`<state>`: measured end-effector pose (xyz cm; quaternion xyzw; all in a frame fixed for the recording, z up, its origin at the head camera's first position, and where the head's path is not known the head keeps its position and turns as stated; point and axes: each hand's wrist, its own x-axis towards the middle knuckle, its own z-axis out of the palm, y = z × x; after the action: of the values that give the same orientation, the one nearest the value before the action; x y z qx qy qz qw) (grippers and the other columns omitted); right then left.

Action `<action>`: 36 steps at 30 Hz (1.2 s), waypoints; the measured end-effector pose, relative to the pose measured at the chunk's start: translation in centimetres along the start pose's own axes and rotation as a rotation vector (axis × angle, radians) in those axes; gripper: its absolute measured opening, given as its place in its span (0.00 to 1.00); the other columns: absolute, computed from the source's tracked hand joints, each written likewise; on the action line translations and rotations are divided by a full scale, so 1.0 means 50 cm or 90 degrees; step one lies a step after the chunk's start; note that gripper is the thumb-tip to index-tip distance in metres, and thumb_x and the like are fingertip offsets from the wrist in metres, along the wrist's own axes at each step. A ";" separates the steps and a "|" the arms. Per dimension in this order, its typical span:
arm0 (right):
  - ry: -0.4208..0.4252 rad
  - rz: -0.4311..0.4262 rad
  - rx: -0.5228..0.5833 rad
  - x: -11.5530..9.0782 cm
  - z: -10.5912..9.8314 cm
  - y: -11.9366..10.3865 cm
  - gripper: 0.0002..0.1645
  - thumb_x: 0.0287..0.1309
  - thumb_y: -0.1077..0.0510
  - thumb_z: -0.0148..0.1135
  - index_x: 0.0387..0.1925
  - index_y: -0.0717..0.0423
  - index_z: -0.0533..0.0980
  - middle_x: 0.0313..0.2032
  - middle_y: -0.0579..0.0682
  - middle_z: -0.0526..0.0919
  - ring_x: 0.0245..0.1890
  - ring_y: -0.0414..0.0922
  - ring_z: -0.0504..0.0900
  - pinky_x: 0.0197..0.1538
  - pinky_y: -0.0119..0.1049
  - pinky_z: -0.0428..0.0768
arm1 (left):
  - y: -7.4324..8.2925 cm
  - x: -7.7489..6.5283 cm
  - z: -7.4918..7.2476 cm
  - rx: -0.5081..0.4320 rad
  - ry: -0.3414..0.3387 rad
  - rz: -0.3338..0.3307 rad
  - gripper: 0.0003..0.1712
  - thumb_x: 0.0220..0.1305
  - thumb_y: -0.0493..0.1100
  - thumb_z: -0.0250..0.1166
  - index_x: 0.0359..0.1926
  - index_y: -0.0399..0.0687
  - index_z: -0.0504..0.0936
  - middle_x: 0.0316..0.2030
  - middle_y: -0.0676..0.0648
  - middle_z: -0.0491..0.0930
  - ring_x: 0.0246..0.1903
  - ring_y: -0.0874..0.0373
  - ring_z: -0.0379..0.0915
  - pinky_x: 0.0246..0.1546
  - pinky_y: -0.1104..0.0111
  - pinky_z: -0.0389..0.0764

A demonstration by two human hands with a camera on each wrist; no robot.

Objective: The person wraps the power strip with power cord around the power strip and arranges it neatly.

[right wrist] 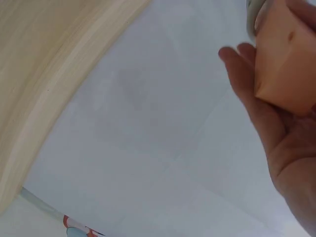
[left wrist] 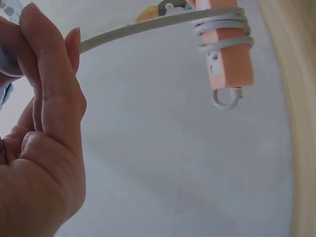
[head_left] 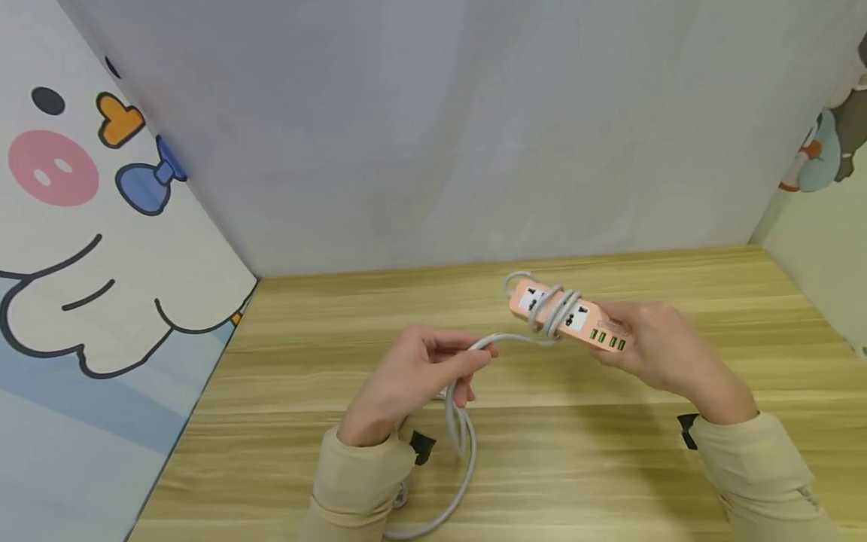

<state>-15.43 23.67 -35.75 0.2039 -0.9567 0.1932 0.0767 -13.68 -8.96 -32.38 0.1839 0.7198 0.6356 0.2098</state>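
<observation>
My right hand (head_left: 653, 342) grips the end of an orange power strip (head_left: 588, 320) that has sockets and several USB ports on its face. Part of a pale grey cord is wound in several turns around the strip's middle, as the left wrist view also shows on the power strip (left wrist: 234, 61). From those turns the cord (head_left: 504, 337) runs left to my left hand (head_left: 420, 369), which pinches it between thumb and fingers. In the right wrist view the strip's orange end (right wrist: 284, 64) lies in the palm.
Loose cord (head_left: 467, 467) loops below the left hand onto the wood-grain table (head_left: 576, 467). A plug (head_left: 401, 494) lies partly hidden beside the left sleeve. Behind the table rises a pale grey wall (head_left: 433, 150), with a cartoon-printed panel (head_left: 135, 286) at the left.
</observation>
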 end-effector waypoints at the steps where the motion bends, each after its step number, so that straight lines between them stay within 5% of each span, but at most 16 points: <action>1: -0.023 -0.015 0.012 -0.001 0.000 -0.003 0.33 0.49 0.55 0.79 0.57 0.60 0.80 0.28 0.44 0.84 0.23 0.37 0.71 0.27 0.32 0.71 | 0.000 -0.001 -0.004 -0.015 0.005 0.003 0.15 0.71 0.43 0.65 0.53 0.41 0.87 0.28 0.50 0.86 0.19 0.62 0.78 0.34 0.68 0.84; 9: -0.193 -0.218 0.175 -0.020 -0.021 -0.036 0.34 0.46 0.56 0.81 0.58 0.48 0.82 0.41 0.37 0.88 0.32 0.28 0.78 0.35 0.27 0.79 | -0.025 0.004 -0.050 -0.008 -0.003 0.083 0.15 0.73 0.43 0.63 0.49 0.35 0.87 0.20 0.50 0.79 0.20 0.58 0.75 0.38 0.61 0.85; 12: -0.214 -0.300 0.261 -0.027 -0.027 -0.044 0.36 0.48 0.55 0.81 0.62 0.49 0.80 0.48 0.40 0.88 0.38 0.29 0.82 0.40 0.27 0.81 | -0.045 0.020 -0.058 -0.038 0.010 0.099 0.15 0.71 0.42 0.65 0.46 0.31 0.86 0.21 0.49 0.79 0.20 0.56 0.76 0.37 0.60 0.86; 20: -0.198 -0.433 0.586 -0.013 -0.009 -0.025 0.44 0.41 0.74 0.78 0.65 0.66 0.74 0.51 0.50 0.88 0.36 0.35 0.85 0.34 0.31 0.84 | -0.115 0.099 0.000 -0.134 -0.006 0.064 0.19 0.69 0.42 0.68 0.46 0.24 0.84 0.30 0.51 0.85 0.25 0.62 0.79 0.31 0.71 0.83; 24: -0.134 -0.365 0.661 -0.011 -0.009 -0.009 0.48 0.37 0.84 0.72 0.66 0.67 0.73 0.50 0.49 0.88 0.34 0.34 0.84 0.30 0.30 0.82 | -0.135 0.114 0.027 -0.141 0.026 0.056 0.13 0.71 0.35 0.62 0.42 0.23 0.84 0.27 0.53 0.85 0.27 0.64 0.78 0.34 0.70 0.83; 30: -0.014 -0.115 0.674 -0.012 -0.014 0.002 0.43 0.48 0.82 0.67 0.67 0.57 0.74 0.55 0.43 0.86 0.40 0.36 0.83 0.38 0.28 0.83 | -0.129 0.117 0.053 -0.119 -0.015 0.010 0.17 0.76 0.42 0.59 0.48 0.28 0.84 0.24 0.50 0.79 0.21 0.61 0.83 0.38 0.62 0.89; 36: 0.081 0.099 0.532 -0.003 -0.013 0.006 0.38 0.58 0.67 0.71 0.70 0.63 0.69 0.48 0.34 0.86 0.37 0.34 0.82 0.36 0.26 0.82 | -0.123 0.115 0.062 -0.123 -0.031 -0.033 0.17 0.76 0.44 0.60 0.51 0.32 0.85 0.23 0.48 0.80 0.21 0.59 0.84 0.37 0.62 0.89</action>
<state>-15.38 24.27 -35.28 0.1326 -0.8022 0.5814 0.0315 -16.86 -4.10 -39.21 0.1598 0.6541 0.6919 0.2606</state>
